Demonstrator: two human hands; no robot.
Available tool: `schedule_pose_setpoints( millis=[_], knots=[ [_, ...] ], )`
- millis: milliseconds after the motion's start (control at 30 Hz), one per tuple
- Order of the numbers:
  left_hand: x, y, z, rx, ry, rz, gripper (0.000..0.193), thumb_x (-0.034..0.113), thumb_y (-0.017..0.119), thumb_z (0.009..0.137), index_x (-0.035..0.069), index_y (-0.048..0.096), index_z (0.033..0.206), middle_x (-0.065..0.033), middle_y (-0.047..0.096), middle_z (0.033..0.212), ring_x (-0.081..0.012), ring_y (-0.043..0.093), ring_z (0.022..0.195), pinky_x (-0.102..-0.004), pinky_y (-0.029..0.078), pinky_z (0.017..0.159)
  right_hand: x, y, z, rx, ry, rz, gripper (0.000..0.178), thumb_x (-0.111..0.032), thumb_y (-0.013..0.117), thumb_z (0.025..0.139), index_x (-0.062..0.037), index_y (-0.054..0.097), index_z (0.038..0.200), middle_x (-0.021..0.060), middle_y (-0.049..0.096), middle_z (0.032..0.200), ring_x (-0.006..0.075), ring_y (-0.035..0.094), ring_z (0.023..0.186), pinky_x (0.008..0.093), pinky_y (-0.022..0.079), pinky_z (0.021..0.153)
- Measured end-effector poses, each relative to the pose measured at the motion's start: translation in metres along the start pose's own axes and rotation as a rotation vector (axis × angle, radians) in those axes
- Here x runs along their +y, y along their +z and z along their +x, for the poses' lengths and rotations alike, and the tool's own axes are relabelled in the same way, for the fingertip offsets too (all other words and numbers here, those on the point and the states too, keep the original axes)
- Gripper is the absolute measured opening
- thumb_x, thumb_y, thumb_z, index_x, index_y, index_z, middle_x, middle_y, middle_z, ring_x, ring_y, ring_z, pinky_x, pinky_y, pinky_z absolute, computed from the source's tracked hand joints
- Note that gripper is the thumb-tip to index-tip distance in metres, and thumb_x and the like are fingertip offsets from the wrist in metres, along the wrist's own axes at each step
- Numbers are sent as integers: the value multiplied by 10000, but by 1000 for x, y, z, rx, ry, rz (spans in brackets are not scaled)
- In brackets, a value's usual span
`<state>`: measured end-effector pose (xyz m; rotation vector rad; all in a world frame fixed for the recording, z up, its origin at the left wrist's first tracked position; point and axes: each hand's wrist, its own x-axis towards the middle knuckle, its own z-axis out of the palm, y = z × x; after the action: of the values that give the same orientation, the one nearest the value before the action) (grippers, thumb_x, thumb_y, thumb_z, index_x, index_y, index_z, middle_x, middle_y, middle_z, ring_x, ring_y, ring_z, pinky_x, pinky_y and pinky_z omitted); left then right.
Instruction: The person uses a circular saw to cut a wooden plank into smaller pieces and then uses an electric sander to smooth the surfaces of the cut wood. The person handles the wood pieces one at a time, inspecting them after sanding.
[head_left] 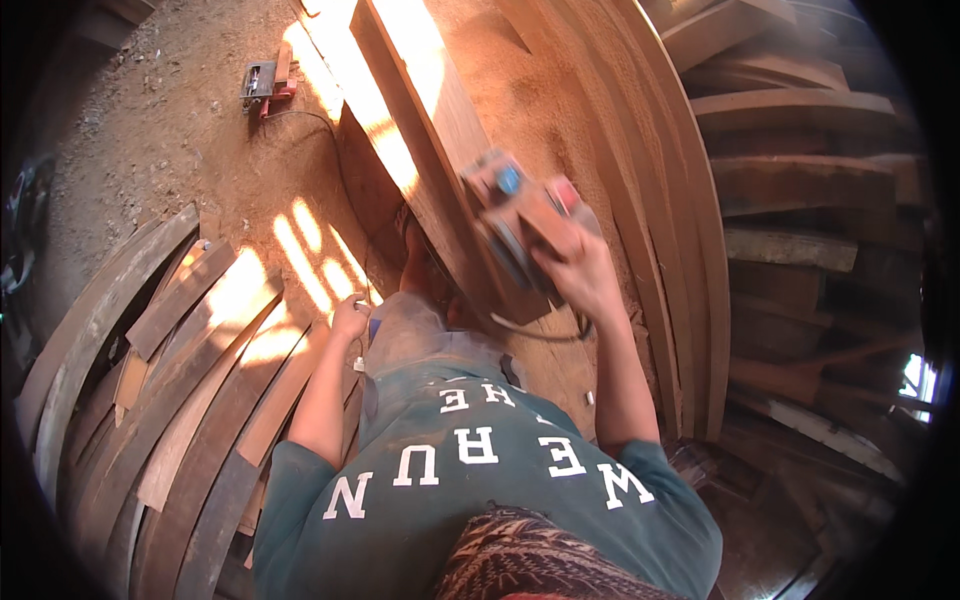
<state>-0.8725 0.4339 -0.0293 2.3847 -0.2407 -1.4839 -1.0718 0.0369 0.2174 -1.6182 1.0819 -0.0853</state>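
My right hand (pixel 578 262) is wrapped round the handle of an electric hand planer (pixel 515 205), which has a blue knob at its front and is blurred by motion. The planer is at the near end of a long wooden beam (pixel 430 110) that runs away from me. A dark cord (pixel 545 335) loops from the back of the tool. My left hand (pixel 350 318) is closed beside my left thigh, away from the beam. Whatever its fingers hold, if anything, is hidden.
A red power tool with a metal plate (pixel 268 86) lies on the dusty ground at the far left, its cable trailing toward my feet. Cut timber (pixel 190 400) is piled at my left. Long boards (pixel 640 200) and stacked planks (pixel 800 190) stand at the right. Sawdust (pixel 500 70) covers the ground.
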Motion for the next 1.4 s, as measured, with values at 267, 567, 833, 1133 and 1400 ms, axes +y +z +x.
schedule_pose_setpoints(
  millis=[267, 567, 833, 1133, 1400],
  knots=[
    [38, 37, -40, -88, 157, 232, 511, 239, 666, 922, 16, 648, 1381, -262, 706, 1294, -403, 674, 1217, -444, 517, 1072, 71, -55, -185, 270, 223, -120, 295, -36, 781, 881, 23, 729, 1165, 88, 786, 1023, 128, 705, 931, 321, 558, 855],
    [170, 65, -140, -626, 661, 729, 482, 349, 634, 986, 43, 665, 1356, -233, 635, 1366, -405, 577, 1317, -474, 466, 1117, 138, -17, -221, 65, 104, -82, 211, -18, 776, 863, -6, 702, 1060, 79, 752, 942, 124, 679, 863, 331, 560, 799],
    [232, 89, -201, -841, 799, 912, 437, 356, 628, 1012, 18, 687, 1283, -216, 652, 1311, -409, 592, 1278, -501, 473, 1088, 116, -2, -182, 72, -33, -174, 166, -62, 776, 853, 7, 677, 968, 192, 698, 825, 226, 701, 735, 366, 563, 727],
    [247, 114, -201, -792, 1108, 831, 381, 275, 691, 931, 16, 710, 1209, -216, 730, 1108, -432, 711, 1029, -528, 559, 926, 62, 18, -88, 74, -84, -217, 150, -89, 731, 840, -5, 686, 955, 275, 702, 869, 440, 712, 876, 471, 566, 748],
    [269, 95, -178, -810, 1111, 863, 440, 239, 698, 917, 27, 663, 1301, -170, 694, 1236, -373, 672, 1162, -520, 534, 969, -13, 47, 7, 85, -105, -170, 134, -91, 709, 862, 8, 693, 950, 276, 695, 846, 407, 735, 834, 432, 561, 762]
  ],
)
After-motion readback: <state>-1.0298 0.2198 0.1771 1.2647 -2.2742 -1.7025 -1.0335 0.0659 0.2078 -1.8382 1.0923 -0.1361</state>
